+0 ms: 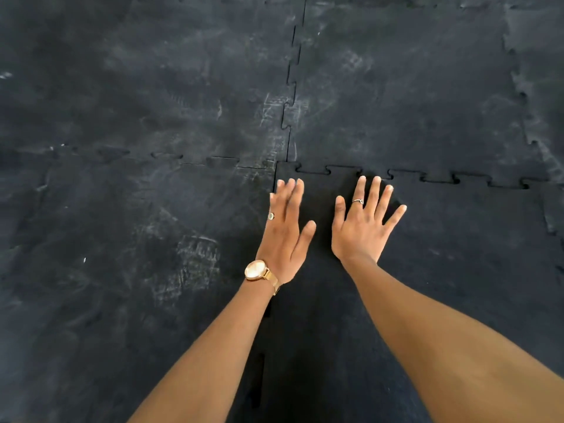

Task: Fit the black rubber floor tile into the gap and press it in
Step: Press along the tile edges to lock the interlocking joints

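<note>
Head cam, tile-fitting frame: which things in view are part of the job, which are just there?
Part of the job:
- black rubber floor tile, darker, cleaner, its toothed far edge meeting the neighbours
- left hand, near the tile's left corner
- right hand, open, fingers spread on the tile
- surrounding scuffed floor tiles

Just there:
- gold wristwatch on the left wrist
- ring on the right hand

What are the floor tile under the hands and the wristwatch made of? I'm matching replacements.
The floor tile looks like matte black rubber: dull, non-reflective, with puzzle-cut edges, cleaner than the scuffed neighbouring tiles. The wristwatch looks like gold-toned metal, shiny with a mesh-like band; plating or solid cannot be told.
</note>
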The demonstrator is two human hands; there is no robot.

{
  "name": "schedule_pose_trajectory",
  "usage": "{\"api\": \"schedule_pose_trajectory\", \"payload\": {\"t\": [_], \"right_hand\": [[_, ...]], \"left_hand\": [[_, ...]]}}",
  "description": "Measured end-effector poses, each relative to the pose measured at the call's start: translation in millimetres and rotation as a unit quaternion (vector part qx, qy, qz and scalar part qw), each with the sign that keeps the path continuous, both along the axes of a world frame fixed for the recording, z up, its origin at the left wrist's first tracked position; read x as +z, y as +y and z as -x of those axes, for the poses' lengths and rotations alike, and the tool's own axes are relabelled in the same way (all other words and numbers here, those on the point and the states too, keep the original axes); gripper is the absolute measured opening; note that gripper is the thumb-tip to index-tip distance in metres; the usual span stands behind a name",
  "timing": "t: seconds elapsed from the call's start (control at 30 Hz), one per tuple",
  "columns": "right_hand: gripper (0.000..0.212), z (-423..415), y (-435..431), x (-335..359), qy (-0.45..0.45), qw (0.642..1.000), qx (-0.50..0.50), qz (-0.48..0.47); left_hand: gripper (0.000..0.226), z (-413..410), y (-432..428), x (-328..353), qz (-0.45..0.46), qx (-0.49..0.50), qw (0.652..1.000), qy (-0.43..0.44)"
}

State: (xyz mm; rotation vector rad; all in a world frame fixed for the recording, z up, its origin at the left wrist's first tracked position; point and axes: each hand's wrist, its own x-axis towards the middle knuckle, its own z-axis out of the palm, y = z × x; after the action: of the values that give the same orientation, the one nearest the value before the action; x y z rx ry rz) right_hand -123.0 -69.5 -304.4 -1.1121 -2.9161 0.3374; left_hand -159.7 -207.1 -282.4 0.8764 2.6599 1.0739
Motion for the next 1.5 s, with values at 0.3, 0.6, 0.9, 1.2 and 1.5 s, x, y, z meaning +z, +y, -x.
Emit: {"api": "schedule_pose_trajectory", "payload": {"t": [0.3,0.6,0.9,1.2,1.5], "right_hand": [[0.062,0.8,-0.5,3.9,-0.019,1.000,-0.004,0.000],[0.057,-23.3,5.3,9.9,0.003,0.996,0.063,0.061],[0.059,-145.3,-44.0,2.6,0.002,0.993,0.114,-0.016],[0.060,-146.3,-42.6,2.1,0.014,0.994,0.111,-0.005],[0.058,-144.2,-42.4,2.7,0.004,0.995,0.102,-0.008]], "left_hand": [[0.069,-2.1,3.9,-13.3,0.127,-0.057,0.987,0.074],[0.066,-2.7,3.7,-10.9,0.103,-0.059,0.991,0.056],[0.057,-19.1,-13.3,-5.0,0.068,-0.084,0.994,0.033],[0.061,-103.3,-52.3,-6.9,0.219,-0.076,0.963,0.136],[0.065,-102.7,-54.4,-12.6,0.203,-0.124,0.966,0.103]]}}
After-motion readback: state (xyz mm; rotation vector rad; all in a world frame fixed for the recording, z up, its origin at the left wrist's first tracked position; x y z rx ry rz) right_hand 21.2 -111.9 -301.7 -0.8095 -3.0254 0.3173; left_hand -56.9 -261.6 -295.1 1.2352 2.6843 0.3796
